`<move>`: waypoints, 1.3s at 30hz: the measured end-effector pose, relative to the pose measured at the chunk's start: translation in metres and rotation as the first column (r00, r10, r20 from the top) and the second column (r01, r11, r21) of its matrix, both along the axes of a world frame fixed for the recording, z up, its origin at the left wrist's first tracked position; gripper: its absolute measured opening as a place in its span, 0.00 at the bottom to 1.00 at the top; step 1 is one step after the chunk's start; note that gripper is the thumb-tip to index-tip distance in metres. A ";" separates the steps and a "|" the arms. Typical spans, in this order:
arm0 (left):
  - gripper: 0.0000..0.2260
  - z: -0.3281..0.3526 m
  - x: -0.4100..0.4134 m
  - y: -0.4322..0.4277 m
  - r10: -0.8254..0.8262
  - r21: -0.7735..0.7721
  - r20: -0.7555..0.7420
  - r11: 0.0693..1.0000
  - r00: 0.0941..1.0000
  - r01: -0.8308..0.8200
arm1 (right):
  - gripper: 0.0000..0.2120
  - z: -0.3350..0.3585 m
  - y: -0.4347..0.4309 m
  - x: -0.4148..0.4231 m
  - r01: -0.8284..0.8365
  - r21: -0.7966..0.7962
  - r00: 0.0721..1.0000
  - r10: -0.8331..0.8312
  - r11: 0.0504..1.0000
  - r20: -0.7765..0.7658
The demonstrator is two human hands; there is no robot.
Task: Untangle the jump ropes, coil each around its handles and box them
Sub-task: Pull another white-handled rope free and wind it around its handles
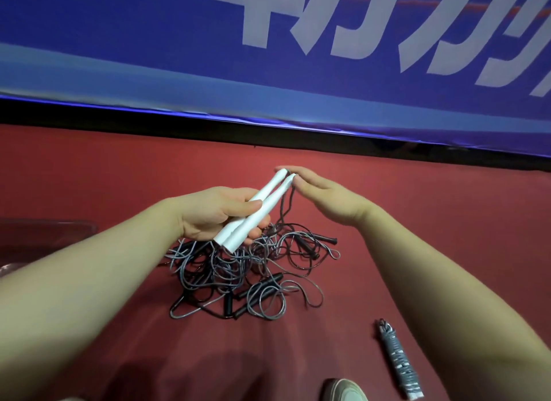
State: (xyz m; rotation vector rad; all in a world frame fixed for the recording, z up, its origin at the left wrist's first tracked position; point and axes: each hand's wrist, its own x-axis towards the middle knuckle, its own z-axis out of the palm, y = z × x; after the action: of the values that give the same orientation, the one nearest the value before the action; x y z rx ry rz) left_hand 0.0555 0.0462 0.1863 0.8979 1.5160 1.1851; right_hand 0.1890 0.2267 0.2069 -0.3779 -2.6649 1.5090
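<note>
My left hand [214, 212] grips two white jump-rope handles [253, 209] side by side, tips pointing up and away. My right hand [325, 195] is held flat with straight fingers, its fingertips touching the handles' top ends, where a dark rope [286, 209] hangs down. Below on the red floor lies a tangled pile of grey and black ropes [238, 269] with several black handles [262, 284]. One grey rope bundle [399, 362], coiled around its handles, lies at the lower right.
A blue banner with white lettering [298, 42] stands across the back above a dark gap. A dark translucent box [44, 239] sits at the left edge. A shoe toe [346, 390] shows at the bottom.
</note>
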 end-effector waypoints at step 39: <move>0.05 0.006 0.010 0.010 0.431 0.233 -0.702 0.891 0.567 -0.389 | 0.12 0.024 -0.043 -0.032 0.057 -0.387 0.997 -0.030 0.920 0.075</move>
State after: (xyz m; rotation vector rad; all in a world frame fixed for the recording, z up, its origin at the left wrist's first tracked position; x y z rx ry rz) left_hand 0.0659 0.0563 0.1922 1.1864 2.4898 1.2471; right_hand 0.1574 0.1832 0.2304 -0.5111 -2.3685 2.0473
